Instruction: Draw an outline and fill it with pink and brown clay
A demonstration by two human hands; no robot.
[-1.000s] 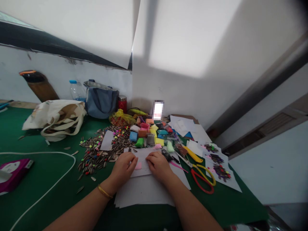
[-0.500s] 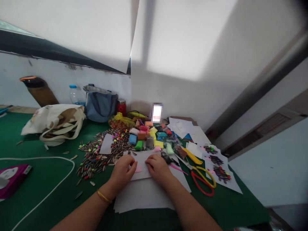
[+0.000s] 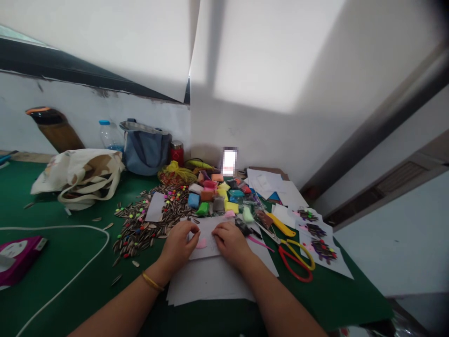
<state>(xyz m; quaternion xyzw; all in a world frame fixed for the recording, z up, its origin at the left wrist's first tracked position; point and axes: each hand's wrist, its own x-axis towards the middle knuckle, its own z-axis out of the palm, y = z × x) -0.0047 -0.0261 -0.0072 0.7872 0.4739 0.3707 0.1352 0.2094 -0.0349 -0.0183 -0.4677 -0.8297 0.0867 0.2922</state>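
Note:
My left hand [image 3: 179, 242] rests over a white sheet of paper [image 3: 206, 253], thumb and forefinger curled together in a pinch. Whatever it grips, if anything, is too small to make out. Just beside that thumb a flat pink piece of modelling clay [image 3: 201, 243] lies on the sheet. My right hand [image 3: 231, 241] is on the sheet's other side, its bent fingertips pressed together near the paper; what they hold cannot be seen. Faint marks or tiny bits show on the paper between both hands. Further sheets [image 3: 210, 283] lie underneath.
Sunflower seeds [image 3: 140, 241] mixed with coloured beads spread at left. Packets of coloured clay [image 3: 206, 196] are heaped behind the hands. To the right lie scissors [image 3: 294, 262], a yellow-handled cutter [image 3: 282, 225] and a sheet with seed decorations [image 3: 324, 250]. A white cable [image 3: 79, 262] crosses the left side.
The view has tilted slightly, so everything sits a little higher. My left fingers have shifted slightly, leaving more of the pink clay in sight. The right hand stays nearly in place.

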